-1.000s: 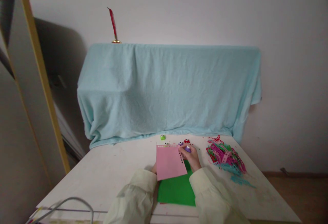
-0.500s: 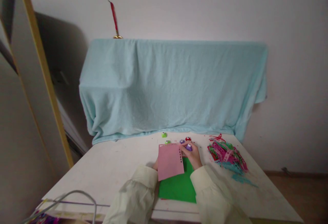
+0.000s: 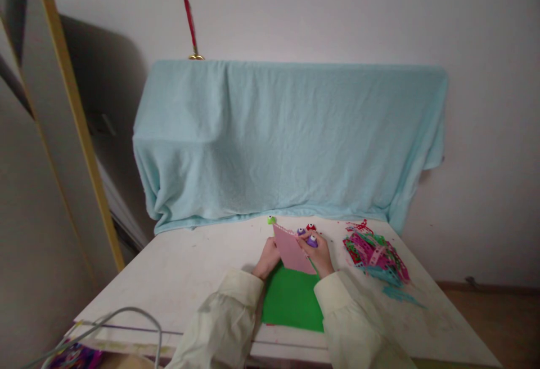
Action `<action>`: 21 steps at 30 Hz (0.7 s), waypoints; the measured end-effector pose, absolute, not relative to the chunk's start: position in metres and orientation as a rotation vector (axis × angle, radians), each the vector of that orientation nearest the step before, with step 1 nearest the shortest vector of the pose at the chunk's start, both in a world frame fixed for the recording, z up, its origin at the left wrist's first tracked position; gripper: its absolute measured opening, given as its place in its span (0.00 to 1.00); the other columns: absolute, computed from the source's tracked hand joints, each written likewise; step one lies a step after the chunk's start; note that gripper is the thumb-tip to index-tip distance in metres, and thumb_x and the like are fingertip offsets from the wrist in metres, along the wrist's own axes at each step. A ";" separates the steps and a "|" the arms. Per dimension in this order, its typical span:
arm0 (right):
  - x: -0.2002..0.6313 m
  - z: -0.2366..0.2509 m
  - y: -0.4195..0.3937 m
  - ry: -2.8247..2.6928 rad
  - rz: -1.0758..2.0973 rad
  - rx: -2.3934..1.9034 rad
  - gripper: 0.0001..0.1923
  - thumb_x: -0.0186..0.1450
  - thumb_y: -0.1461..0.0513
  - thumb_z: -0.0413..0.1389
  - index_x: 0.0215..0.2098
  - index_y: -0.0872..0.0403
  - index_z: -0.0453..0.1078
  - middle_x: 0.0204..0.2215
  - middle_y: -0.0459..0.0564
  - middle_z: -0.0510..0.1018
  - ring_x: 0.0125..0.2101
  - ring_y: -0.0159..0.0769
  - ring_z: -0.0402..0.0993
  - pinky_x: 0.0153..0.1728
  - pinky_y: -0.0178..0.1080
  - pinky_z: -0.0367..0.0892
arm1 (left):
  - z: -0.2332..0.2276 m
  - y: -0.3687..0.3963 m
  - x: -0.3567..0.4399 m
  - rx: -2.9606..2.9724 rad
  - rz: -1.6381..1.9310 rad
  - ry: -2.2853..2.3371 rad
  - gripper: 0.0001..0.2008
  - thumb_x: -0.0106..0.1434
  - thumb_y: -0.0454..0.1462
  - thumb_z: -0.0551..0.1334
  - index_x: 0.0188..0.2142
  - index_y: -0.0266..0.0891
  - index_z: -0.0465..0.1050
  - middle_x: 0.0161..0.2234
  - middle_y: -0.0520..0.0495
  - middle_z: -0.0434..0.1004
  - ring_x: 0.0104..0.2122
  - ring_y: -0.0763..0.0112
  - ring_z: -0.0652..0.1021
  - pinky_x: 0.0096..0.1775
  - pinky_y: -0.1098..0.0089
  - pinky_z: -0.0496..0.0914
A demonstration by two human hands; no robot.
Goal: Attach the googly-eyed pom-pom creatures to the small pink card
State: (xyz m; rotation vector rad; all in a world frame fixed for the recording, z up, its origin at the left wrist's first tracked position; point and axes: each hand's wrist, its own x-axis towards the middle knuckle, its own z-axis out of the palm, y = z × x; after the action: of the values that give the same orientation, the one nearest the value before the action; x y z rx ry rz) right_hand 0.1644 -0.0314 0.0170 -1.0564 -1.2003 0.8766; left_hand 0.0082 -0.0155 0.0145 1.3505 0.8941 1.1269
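Note:
A sheet of pink paper [image 3: 293, 253], with small holes along its top edge, is tilted between my hands. My left hand [image 3: 268, 258] is closed at its left edge, the fingertips partly behind the sheet. At the upper right corner, my right hand [image 3: 319, 253] is closed around a small purple paper punch [image 3: 312, 241] with a white top, its thumb near the paper. Under both hands lies green paper [image 3: 292, 301], with a thin red edge showing below it. Just beyond the hands stand another purple punch [image 3: 301, 232], a red punch [image 3: 311, 226] and a green punch [image 3: 271, 220].
Pink, green, red and blue punched paper strips [image 3: 375, 253] are heaped on the white table [image 3: 189, 279] at the right. A light blue cloth [image 3: 291, 138] hangs behind. A grey cable [image 3: 139, 313] loops at the front left. A yellow-framed mirror [image 3: 80, 133] leans at the left.
The pink paper has turned and tilted, its left side raised, and looks narrower. My left hand has come into fuller view. The second green punch is now out of sight. My right hand stays nearly in place.

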 end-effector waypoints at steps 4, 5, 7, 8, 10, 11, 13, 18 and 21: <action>0.164 0.015 -0.029 -1.199 0.953 -1.026 0.17 0.47 0.51 0.65 0.24 0.56 0.70 0.21 0.46 0.72 0.22 0.32 0.65 0.23 0.33 0.59 | 0.003 -0.009 0.009 1.408 1.091 0.770 0.19 0.55 0.47 0.64 0.35 0.31 0.75 0.18 0.52 0.70 0.19 0.73 0.70 0.27 0.72 0.65; 0.164 0.015 -0.029 -1.202 0.965 -1.022 0.17 0.48 0.51 0.65 0.24 0.55 0.70 0.21 0.46 0.72 0.22 0.32 0.66 0.23 0.33 0.59 | 0.001 -0.008 0.009 1.405 1.094 0.746 0.19 0.56 0.47 0.63 0.36 0.32 0.75 0.19 0.52 0.71 0.18 0.74 0.69 0.26 0.73 0.64; 0.164 0.017 -0.031 -1.212 0.939 -1.020 0.15 0.50 0.52 0.63 0.25 0.55 0.70 0.23 0.47 0.73 0.24 0.33 0.67 0.24 0.33 0.60 | -0.001 -0.009 0.010 1.394 1.107 0.715 0.19 0.56 0.47 0.63 0.37 0.33 0.74 0.20 0.51 0.72 0.18 0.75 0.69 0.25 0.74 0.64; 0.164 0.018 -0.032 -1.218 0.919 -1.021 0.14 0.51 0.53 0.63 0.25 0.55 0.70 0.23 0.47 0.73 0.24 0.33 0.67 0.25 0.33 0.60 | 0.000 -0.009 0.010 1.392 1.113 0.702 0.19 0.56 0.47 0.63 0.38 0.33 0.74 0.21 0.51 0.72 0.18 0.76 0.69 0.26 0.74 0.64; 0.163 0.020 -0.034 -1.222 0.905 -1.033 0.13 0.52 0.53 0.62 0.25 0.54 0.71 0.23 0.47 0.73 0.24 0.33 0.67 0.24 0.33 0.61 | 0.001 -0.010 0.010 1.394 1.114 0.686 0.19 0.56 0.47 0.63 0.38 0.33 0.74 0.21 0.50 0.72 0.19 0.76 0.69 0.26 0.74 0.64; 0.162 0.020 -0.035 -1.220 0.920 -1.043 0.13 0.52 0.53 0.62 0.25 0.54 0.71 0.22 0.46 0.73 0.23 0.32 0.66 0.23 0.33 0.60 | 0.002 -0.011 0.010 1.399 1.111 0.688 0.19 0.56 0.47 0.62 0.38 0.32 0.74 0.21 0.50 0.72 0.19 0.76 0.69 0.26 0.74 0.64; 0.162 0.020 -0.035 -1.204 0.970 -1.058 0.13 0.52 0.52 0.62 0.25 0.54 0.71 0.20 0.45 0.71 0.19 0.30 0.64 0.19 0.32 0.58 | 0.003 -0.011 0.010 1.408 1.113 0.716 0.19 0.56 0.47 0.62 0.38 0.33 0.74 0.20 0.51 0.71 0.19 0.75 0.69 0.27 0.73 0.65; 0.162 0.018 -0.034 -1.177 0.968 -1.073 0.13 0.51 0.53 0.63 0.25 0.54 0.71 0.21 0.44 0.71 0.20 0.30 0.64 0.18 0.31 0.60 | 0.004 -0.010 0.010 1.422 1.094 0.750 0.17 0.55 0.45 0.63 0.37 0.34 0.75 0.20 0.51 0.71 0.23 0.71 0.72 0.30 0.72 0.67; 0.162 0.019 -0.034 -1.189 0.975 -1.080 0.13 0.51 0.54 0.62 0.29 0.53 0.73 0.22 0.44 0.72 0.20 0.30 0.64 0.19 0.31 0.61 | 0.005 -0.011 0.011 1.406 1.081 0.727 0.17 0.54 0.46 0.64 0.36 0.34 0.76 0.24 0.48 0.74 0.28 0.68 0.74 0.34 0.70 0.68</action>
State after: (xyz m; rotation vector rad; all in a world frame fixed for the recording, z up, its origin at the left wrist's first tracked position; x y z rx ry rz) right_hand 0.1618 -0.0341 0.0195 -1.0801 -1.1887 0.9753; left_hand 0.0107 -0.0106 0.0050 1.4055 0.7270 1.0809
